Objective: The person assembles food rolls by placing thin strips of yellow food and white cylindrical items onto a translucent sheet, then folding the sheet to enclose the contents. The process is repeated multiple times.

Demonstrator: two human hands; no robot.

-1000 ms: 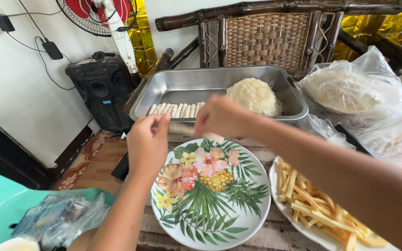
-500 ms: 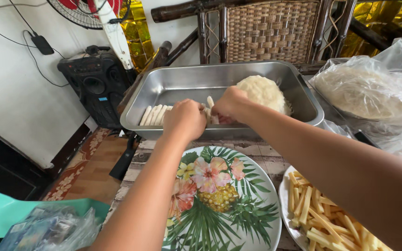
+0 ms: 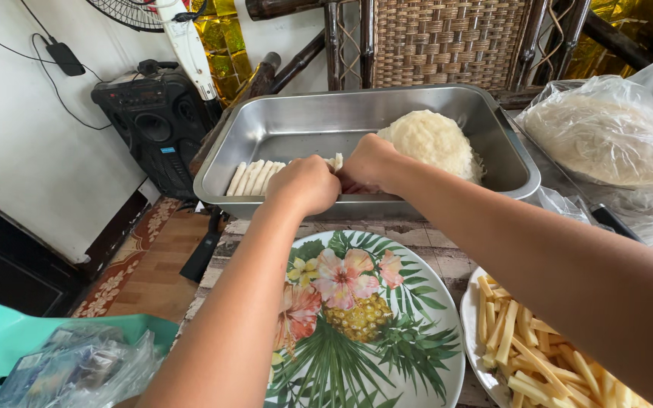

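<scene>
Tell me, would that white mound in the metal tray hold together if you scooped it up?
Probably not well. The white mound looks shredded and loosely heaped, with strands straggling at its edge, so a handful would likely sag and shed bits. It seems soft rather than stiff, and unlikely to roll on the flat floor of the metal tray.

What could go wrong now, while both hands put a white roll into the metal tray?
The left hand and right hand work close to the row of white wrapped rolls in the rectangular steel tray, so they might knock it out of line. The forearms pass over the round floral plate, and the right one over the white plate of yellow sticks, which could be bumped.
</scene>
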